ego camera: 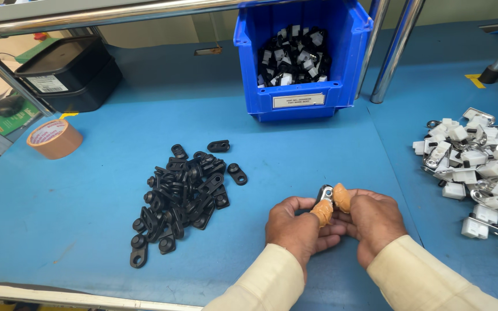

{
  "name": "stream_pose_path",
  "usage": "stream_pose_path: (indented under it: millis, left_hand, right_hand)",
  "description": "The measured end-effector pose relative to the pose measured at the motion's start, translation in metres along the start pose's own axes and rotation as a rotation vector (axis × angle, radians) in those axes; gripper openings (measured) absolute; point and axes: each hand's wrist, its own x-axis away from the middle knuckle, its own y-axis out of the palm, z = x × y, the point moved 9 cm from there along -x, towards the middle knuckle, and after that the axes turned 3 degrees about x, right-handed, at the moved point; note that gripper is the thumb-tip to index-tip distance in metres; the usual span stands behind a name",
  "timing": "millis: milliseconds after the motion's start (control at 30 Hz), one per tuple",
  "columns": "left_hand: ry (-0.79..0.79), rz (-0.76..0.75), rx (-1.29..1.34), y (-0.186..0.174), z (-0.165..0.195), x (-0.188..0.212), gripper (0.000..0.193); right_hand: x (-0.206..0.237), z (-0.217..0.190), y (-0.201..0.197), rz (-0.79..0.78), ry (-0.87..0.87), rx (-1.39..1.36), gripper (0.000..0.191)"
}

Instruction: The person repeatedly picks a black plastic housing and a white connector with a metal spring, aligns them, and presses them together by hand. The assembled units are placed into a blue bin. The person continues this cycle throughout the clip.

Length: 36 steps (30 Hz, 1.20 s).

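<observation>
Between your hands, left hand and right hand together pinch a small clip part; you seem mid-assembly, so press squarely next.

Premises: a factory assembly workstation. Evidence: a blue-topped bench under a steel tube frame, 1 labelled blue parts bin stocked with small components, and loose heaps of identical black plastic parts and white-and-metal assemblies. 1 roll of brown packing tape lies at the bench edge.

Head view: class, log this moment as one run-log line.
left hand: holds small part | right hand: pinches same part | black parts pile: left | white parts pile: right | blue bin: behind
</observation>
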Motion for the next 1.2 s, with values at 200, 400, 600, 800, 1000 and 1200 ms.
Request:
stream_pose_path:
  millis: [200, 400, 600, 800, 1000, 1200]
  left_hand:
    - [-0.029, -0.014, -0.014, -0.002, -0.002, -0.003, 0.02]
    - [-0.018, -0.037, -0.11, -0.006, -0.003, -0.008, 0.023]
    - [0.05, 0.089, -0.268, -0.01, 0.0, -0.009, 0.027]
    - [0.017, 0.037, -0.139, -0.008, -0.004, -0.008, 0.027]
    - [-0.054, -0.059, 0.062, -0.003, -0.008, -0.003, 0.024]
    - [0.023, 0.013, 0.015, 0.003, 0.001, 0.004, 0.023]
  right_hand:
    - [0.004, -0.005, 0.001, -0.139, 0.087, 0.173, 0.029]
    - [0.001, -0.011, 0.003, -0.227, -0.045, 0.255, 0.017]
    - [-0.014, -0.008, -0.002, 0.015, -0.111, 0.17, 0.017]
    - [-0.008, -0.011, 0.001, -0.125, 0.032, 0.187, 0.032]
    - [0.007, -0.011, -0.002, -0.211, 0.013, 0.202, 0.027]
    - [-0.003, -0.014, 0.006, -0.143, -0.131, 0.125, 0.014]
